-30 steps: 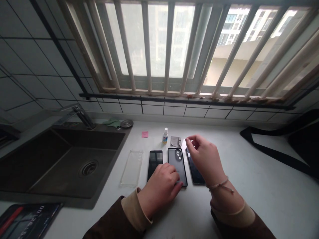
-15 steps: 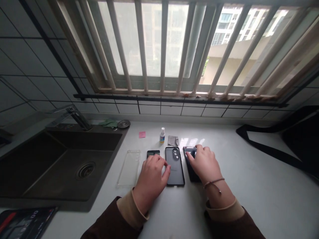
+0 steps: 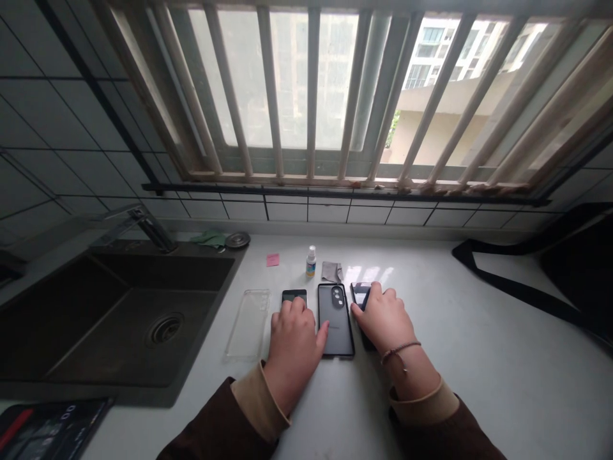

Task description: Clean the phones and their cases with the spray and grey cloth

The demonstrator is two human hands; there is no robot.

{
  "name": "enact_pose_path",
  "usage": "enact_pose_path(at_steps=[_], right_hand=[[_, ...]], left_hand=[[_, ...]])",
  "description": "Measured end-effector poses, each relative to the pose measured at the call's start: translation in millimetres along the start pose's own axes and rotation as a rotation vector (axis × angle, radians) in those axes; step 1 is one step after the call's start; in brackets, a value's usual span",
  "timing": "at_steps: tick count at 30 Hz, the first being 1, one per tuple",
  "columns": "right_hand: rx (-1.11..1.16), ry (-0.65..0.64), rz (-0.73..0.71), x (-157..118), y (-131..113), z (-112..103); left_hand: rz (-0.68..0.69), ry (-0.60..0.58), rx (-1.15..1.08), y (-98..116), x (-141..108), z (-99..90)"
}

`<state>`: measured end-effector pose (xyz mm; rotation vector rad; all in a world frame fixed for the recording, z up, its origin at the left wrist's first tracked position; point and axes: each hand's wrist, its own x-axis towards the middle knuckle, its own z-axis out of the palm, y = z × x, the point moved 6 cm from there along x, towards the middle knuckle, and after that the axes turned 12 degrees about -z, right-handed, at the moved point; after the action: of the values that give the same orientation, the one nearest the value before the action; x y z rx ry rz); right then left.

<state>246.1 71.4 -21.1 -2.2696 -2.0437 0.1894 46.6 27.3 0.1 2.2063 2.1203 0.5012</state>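
My left hand (image 3: 294,335) lies over a dark phone (image 3: 294,295), whose top end shows beyond the fingers. Its fingers bend down onto the phone, and the thumb stands apart at the left edge of the black phone case (image 3: 335,327). That case lies between my hands, its camera cutouts at the upper right. My right hand (image 3: 387,319) spans a second dark phone (image 3: 360,291), thumb at its left edge and fingers over its upper right side. The palm hides most of that phone. Left of my left hand lies a clear phone case (image 3: 248,324).
Behind the phones stand a small spray bottle (image 3: 311,262), a folded grey cloth (image 3: 331,271) and a pink sticky note (image 3: 272,260). To the left is a sink (image 3: 204,348) with a faucet (image 3: 148,227). A black bag strap (image 3: 507,281) lies at right.
My right thumb has moved from the phone's screen to its left edge, and that hand has shifted slightly left. My left hand has shifted slightly; its thumb is spread farther from the fingers.
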Motion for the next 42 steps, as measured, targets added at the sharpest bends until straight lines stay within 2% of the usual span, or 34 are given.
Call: enact_pose_path(at_steps=[12, 21, 25, 27, 29, 33, 35, 38, 42], right_hand=[[0.018, 0.013, 0.010, -0.6, -1.1, -3.3], [0.019, 0.019, 0.008, 2.0, 0.4, -1.8], [0.039, 0.025, 0.013, 2.4, 1.9, -3.2], [0.049, 0.033, 0.018, 2.4, 2.7, -4.5], [0.061, 0.045, 0.014, 2.4, 2.8, -5.7], [0.095, 0.101, 0.000, 2.1, 1.7, -10.9], [0.129, 0.144, -0.002, 1.4, 0.8, -15.5], [0.198, 0.198, -0.002, 0.7, 0.1, -22.6], [0.320, 0.219, 0.025, 1.2, 4.0, -28.4]], left_hand=[[-0.011, -0.041, -0.031, -1.6, 1.9, 4.7], [-0.029, 0.015, -0.069, -3.6, 4.0, 4.6], [-0.027, 0.061, -0.187, -6.4, 6.1, 1.0], [-0.060, 0.036, -0.269, -10.0, 7.8, -0.2], [-0.122, -0.046, -0.398, -14.4, 9.7, 1.2], [-0.252, -0.327, -0.813, -18.8, 10.5, 15.1], [-0.322, -0.389, -0.973, -22.0, 10.3, 21.9], [-0.346, -0.335, -1.067, -28.0, 12.0, 25.5], [-0.331, -0.287, -1.076, -32.0, 14.1, 29.9]])
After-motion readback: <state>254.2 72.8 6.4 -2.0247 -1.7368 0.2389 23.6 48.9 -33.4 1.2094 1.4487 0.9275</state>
